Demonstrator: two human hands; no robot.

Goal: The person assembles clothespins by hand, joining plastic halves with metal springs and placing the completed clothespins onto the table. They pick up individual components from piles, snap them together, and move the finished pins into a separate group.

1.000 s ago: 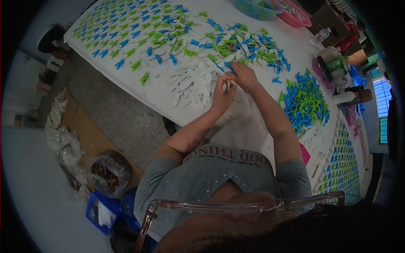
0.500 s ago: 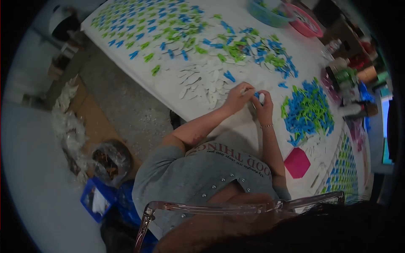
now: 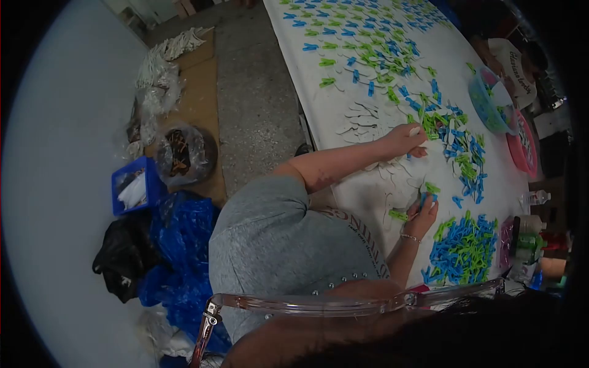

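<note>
My left hand (image 3: 405, 141) is over the table between loose white strips (image 3: 362, 119) and a mixed heap of green and blue clips (image 3: 466, 144). Its fingers are curled together, and what they hold, if anything, is hidden. Closer to my body, my right hand (image 3: 423, 214), with a bracelet at the wrist, pinches a blue clip (image 3: 427, 199). One green clip (image 3: 432, 187) is just beyond its fingertips, and another green clip (image 3: 399, 214) lies to its left. A dense pile of blue and green clips (image 3: 463, 248) lies right of this hand.
Rows of clips with white strips (image 3: 350, 30) cover the far white table (image 3: 291, 61). A teal basin (image 3: 485, 107) and a pink basin (image 3: 523, 150) stand at the right edge, near bottles. Left on the floor are a blue crate (image 3: 150, 178) and a bagged round container (image 3: 205, 153).
My hands were close together; now they are apart, the left reaching farther out towards the heap. Green clips now show beside my right hand. The camera view has turned left.
</note>
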